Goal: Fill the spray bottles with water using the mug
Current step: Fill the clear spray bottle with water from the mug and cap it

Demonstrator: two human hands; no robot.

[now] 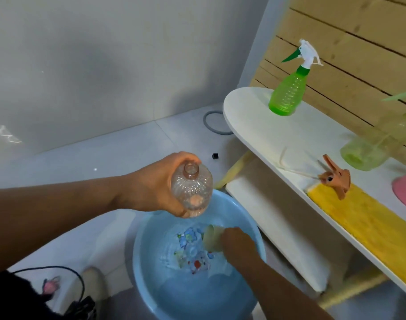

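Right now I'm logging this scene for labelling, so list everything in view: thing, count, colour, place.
open bottle: 1, clear pinkish, held above basin
mug: 1, pale, dipped in basin water
basin: 1, light blue, floor
spray bottle: 1, green, upright on shelf
blurred bottle: 1, pale green, shelf right
spray head: 1, orange with tube, lying on shelf
cloth: 1, yellow, shelf
shelf: 1, white
left hand: grips open bottle
right hand: holds mug
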